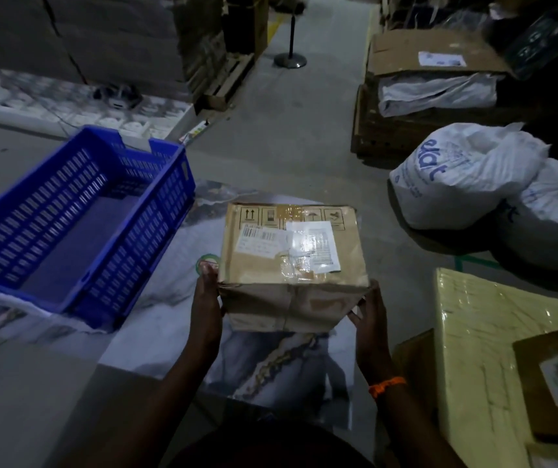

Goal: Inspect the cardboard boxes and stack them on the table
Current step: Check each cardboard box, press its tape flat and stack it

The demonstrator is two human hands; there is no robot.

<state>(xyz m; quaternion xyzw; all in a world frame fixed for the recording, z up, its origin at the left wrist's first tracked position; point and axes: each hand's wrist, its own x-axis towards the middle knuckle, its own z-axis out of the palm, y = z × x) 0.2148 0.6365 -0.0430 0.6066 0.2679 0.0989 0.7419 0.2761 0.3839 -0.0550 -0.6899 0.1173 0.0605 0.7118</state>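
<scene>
A worn brown cardboard box (291,265) with white shipping labels and clear tape on its top face is held between both hands over the marble-patterned table (169,319). My left hand (207,298) lies flat along the box's left side, fingers straight. On the right side, my right hand (368,315) presses the lower corner with fingers extended; an orange band circles that wrist. Whether the box's underside touches the table is hidden.
A blue slatted plastic crate (78,224) stands on the table's left part. A plastic-wrapped yellow package (480,349) with a small labelled carton (557,376) on it sits at the right. White sacks (466,177), stacked cartons and pallets line the concrete aisle beyond.
</scene>
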